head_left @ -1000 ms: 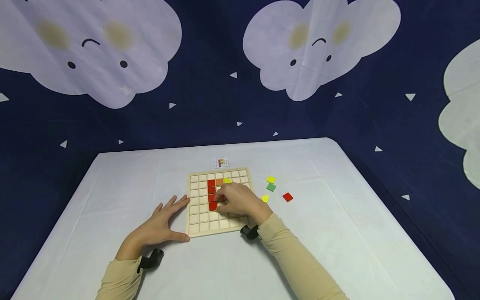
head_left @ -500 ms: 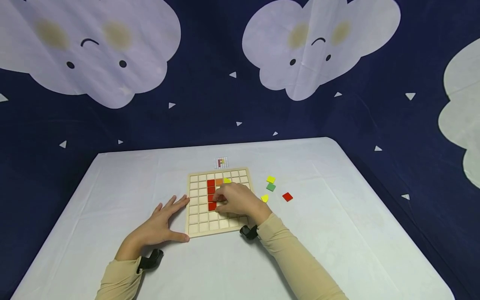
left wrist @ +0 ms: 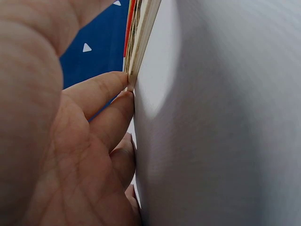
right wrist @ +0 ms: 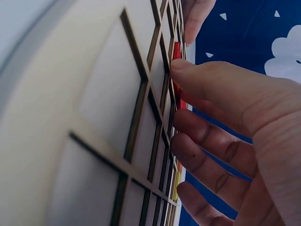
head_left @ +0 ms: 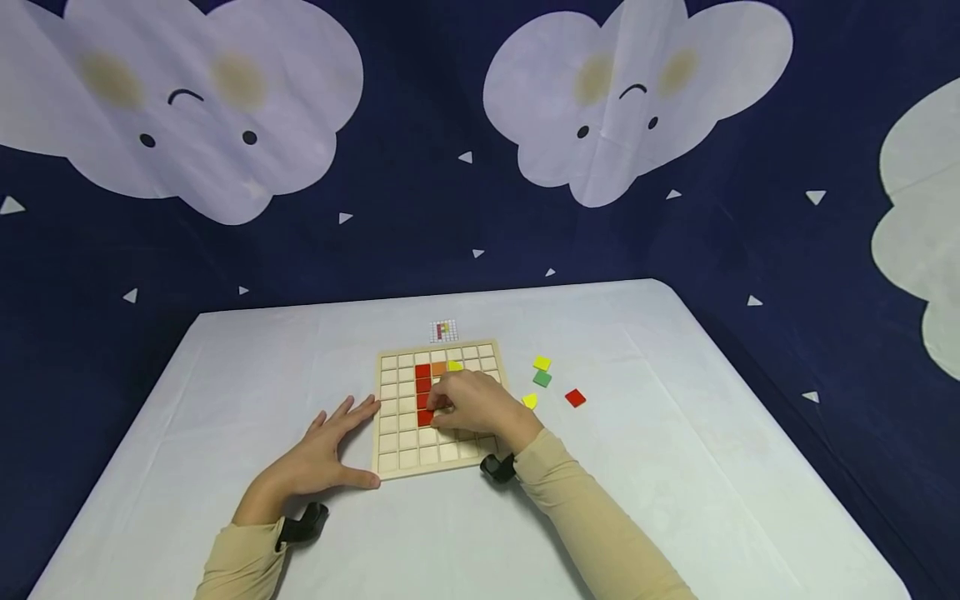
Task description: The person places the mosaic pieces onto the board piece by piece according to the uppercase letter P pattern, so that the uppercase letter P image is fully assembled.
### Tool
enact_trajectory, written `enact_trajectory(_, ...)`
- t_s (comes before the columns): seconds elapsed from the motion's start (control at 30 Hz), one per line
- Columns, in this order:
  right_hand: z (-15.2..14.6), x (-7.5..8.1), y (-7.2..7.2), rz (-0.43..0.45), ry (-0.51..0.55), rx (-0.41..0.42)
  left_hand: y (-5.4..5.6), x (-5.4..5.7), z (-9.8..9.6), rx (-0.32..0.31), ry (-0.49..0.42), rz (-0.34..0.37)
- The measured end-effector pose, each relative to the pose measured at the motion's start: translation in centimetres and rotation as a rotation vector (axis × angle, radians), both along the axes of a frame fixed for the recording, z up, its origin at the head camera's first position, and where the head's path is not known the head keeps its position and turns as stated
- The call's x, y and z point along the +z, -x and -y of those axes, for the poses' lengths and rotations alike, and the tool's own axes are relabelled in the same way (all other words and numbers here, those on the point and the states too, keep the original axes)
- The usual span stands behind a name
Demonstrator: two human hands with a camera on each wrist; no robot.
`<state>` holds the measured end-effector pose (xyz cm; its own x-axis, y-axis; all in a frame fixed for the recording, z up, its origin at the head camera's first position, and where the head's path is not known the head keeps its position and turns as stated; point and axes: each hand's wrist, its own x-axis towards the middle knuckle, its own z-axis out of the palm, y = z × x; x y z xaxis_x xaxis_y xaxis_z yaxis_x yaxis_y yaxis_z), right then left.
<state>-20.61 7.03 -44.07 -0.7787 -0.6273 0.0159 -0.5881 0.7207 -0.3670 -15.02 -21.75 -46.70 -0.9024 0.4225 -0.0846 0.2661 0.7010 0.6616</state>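
A wooden grid board (head_left: 408,457) lies on the white table. In one of its columns stand several red square tiles; an orange tile (head_left: 439,368) and a yellow tile (head_left: 454,366) continue the top of that column to the right. My right hand (head_left: 480,404) reaches over the board, thumb and index finger pinching the lowest red tile (head_left: 424,419). In the right wrist view, the thumb (right wrist: 183,70) meets the edge of the red piece, while the other fingers curl loosely above the grid. Spread fingers of my left hand (head_left: 318,454) touch the board's left edge, thumb at its near corner.
A small pattern card (head_left: 444,331) lies behind the board. To the board's right are a loose yellow square tile (head_left: 542,363), a green tile (head_left: 542,378), a yellow piece with a rounded edge (head_left: 530,401) and a red tile (head_left: 575,398). A dark blue cloud-print cloth hangs behind.
The head view has tipped slightly, so everything sits a little lower. Both hands keep their places at the board, the right still at the lowest red tile.
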Motion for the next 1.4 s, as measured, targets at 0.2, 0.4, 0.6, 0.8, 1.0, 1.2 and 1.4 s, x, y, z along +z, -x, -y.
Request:
enact_trajectory(0.2, -0.2, -0.1, -0.1, 0.002, 0.006, 0.014, -0.1, 0.1, -0.1, 0.0, 0.006, 0.004)
enact_trajectory(0.4, -0.9, 0.0, 0.4, 0.015, 0.044, 0.052, -0.1, 0.1, -0.1, -0.001, 0.006, 0.006)
enact_trajectory(0.6, -3.4, 0.7, 1.2, 0.005, 0.077, 0.042, -0.1, 0.0, 0.1, -0.004, 0.003, -0.005)
enact_trajectory(0.8, -6.9, 1.7, 1.6, 0.067, 0.106, 0.0, 0.0, -0.1, 0.1, -0.011, -0.009, -0.006)
enact_trajectory(1.0, -10.4, 2.3, 1.7, 0.152, 0.1, -0.087, -0.1, 0.0, 0.1, -0.011, -0.01, -0.005)
enact_trajectory(1.2, -13.7, 2.3, 1.4, 0.213, 0.104, -0.154, -0.1, 0.0, 0.0, -0.008, -0.008, -0.004)
enact_trajectory(1.4, -16.2, 1.8, 1.0, 0.26, 0.126, -0.213, -0.1, 0.1, 0.0, -0.009, -0.01, 0.006)
